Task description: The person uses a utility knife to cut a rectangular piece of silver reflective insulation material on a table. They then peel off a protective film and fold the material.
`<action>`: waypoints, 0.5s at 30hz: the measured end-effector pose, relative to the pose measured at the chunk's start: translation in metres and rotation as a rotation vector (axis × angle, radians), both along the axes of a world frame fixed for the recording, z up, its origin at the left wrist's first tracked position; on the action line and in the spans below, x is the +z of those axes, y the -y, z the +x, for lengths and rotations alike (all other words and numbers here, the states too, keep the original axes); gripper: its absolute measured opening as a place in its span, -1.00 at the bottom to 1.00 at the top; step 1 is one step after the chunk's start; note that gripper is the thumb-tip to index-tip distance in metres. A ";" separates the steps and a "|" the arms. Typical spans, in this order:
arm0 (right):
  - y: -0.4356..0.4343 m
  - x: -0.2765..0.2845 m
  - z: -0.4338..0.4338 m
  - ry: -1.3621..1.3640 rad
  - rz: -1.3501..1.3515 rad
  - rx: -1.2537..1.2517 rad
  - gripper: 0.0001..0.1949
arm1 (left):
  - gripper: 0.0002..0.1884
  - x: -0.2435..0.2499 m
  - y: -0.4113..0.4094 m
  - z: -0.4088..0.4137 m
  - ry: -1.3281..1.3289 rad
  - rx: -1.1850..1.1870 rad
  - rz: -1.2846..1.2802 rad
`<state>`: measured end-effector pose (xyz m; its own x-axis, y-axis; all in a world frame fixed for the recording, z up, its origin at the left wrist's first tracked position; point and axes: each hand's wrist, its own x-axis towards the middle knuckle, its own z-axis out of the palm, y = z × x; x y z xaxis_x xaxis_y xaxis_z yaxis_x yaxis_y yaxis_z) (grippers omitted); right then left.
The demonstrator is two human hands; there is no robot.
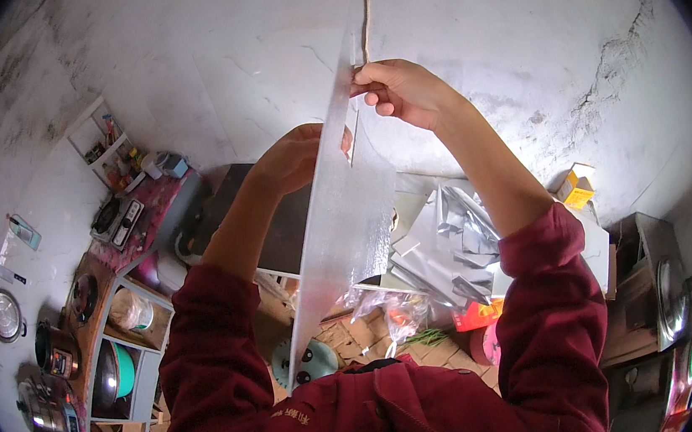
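Note:
A thin, glossy silvery-grey sheet (pixel 336 217) stands nearly edge-on before my chest, with a narrow slot in its upper part. My left hand (pixel 298 151) grips it from the left, and some of its fingertips show through the slot; the rest are hidden behind the sheet. On the other side, my right hand (pixel 396 90) has thumb and forefinger pinched together at the sheet's upper part. A beige cord (pixel 367 17) hangs from above down to these right fingertips. Its lower end is hidden there.
Crumpled silver foil sheets (pixel 443 237) lie on a table below, near a yellow box (pixel 577 185). To the left are a gas stove (pixel 117 221), a shelf unit (pixel 112 342) and a rice cooker (pixel 47 412). A round stool (pixel 304 359) stands close below me.

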<state>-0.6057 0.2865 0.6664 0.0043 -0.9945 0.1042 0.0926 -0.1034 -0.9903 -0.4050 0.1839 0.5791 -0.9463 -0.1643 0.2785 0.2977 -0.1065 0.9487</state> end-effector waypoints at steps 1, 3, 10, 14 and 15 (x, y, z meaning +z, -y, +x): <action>0.000 0.000 0.001 0.001 -0.003 0.000 -0.83 | -0.87 -0.002 0.002 0.002 0.018 0.052 -0.045; -0.002 0.000 0.000 -0.004 -0.004 -0.007 -0.83 | -0.88 -0.006 0.003 -0.003 0.029 0.153 -0.089; -0.005 -0.003 -0.001 0.043 -0.051 -0.019 -0.85 | -0.86 -0.011 0.004 -0.007 0.023 0.379 -0.080; -0.002 -0.005 0.003 0.089 -0.064 0.013 -0.85 | -0.83 -0.012 0.005 -0.003 0.024 0.438 -0.058; -0.002 -0.005 0.001 0.091 -0.063 0.012 -0.85 | -0.83 -0.014 0.004 -0.006 0.025 0.440 -0.048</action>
